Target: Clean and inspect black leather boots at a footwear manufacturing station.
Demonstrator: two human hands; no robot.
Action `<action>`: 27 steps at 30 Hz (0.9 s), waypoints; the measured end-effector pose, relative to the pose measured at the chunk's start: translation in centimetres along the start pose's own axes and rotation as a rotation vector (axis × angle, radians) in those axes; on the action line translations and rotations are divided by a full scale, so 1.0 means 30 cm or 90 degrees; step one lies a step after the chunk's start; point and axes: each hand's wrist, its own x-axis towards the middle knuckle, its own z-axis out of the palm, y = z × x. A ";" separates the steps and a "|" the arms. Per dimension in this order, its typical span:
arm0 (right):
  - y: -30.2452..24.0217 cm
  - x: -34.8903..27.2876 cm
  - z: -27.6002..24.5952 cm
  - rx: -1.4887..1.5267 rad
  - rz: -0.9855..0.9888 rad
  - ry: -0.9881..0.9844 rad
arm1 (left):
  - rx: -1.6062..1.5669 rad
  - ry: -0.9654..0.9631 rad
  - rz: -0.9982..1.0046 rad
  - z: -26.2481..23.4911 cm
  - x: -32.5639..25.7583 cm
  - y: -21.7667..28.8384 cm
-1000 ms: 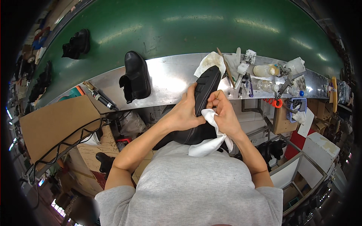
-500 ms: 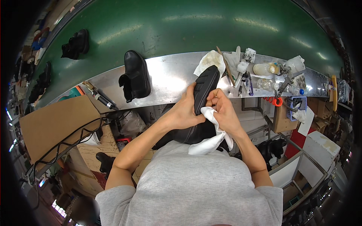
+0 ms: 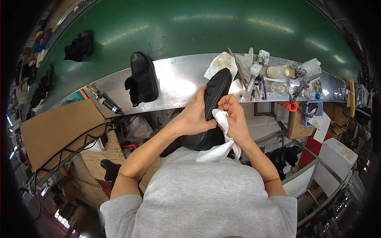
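Observation:
A black shoe is tilted up in front of my body, its ridged sole turned toward me and its toe pointing away. My left hand is closed round the shoe's left side, thumb across the near part. In my right hand a white cloth is pinched, pressed near the sole's right edge; the rest of it hangs down to my shirt. The fingertips partly hide where cloth and shoe meet. Another black shoe stands on the metal ledge to the left.
Beyond the metal ledge runs a green surface with a black shoe at far left. A stained cloth pad, bottles and tools lie at right. Cardboard and a black cable are at left.
My right hand has shifted slightly left, and the hanging cloth with it. The held shoe and my left hand stay almost in place.

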 end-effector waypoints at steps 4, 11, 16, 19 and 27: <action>-0.009 -0.001 -0.002 0.003 -0.031 -0.034 | 0.010 0.003 0.007 0.006 -0.001 -0.019; 0.006 0.002 0.006 -0.082 -0.038 0.023 | -0.014 -0.001 0.024 0.000 0.001 -0.011; 0.012 0.005 -0.007 0.020 -0.023 -0.023 | 0.002 -0.004 0.014 0.001 -0.002 -0.014; 0.007 0.009 -0.009 -0.013 -0.054 -0.043 | -0.015 0.003 0.047 0.002 0.000 -0.018; -0.008 -0.004 0.006 0.026 0.025 0.009 | -0.006 -0.004 0.010 -0.003 -0.007 0.010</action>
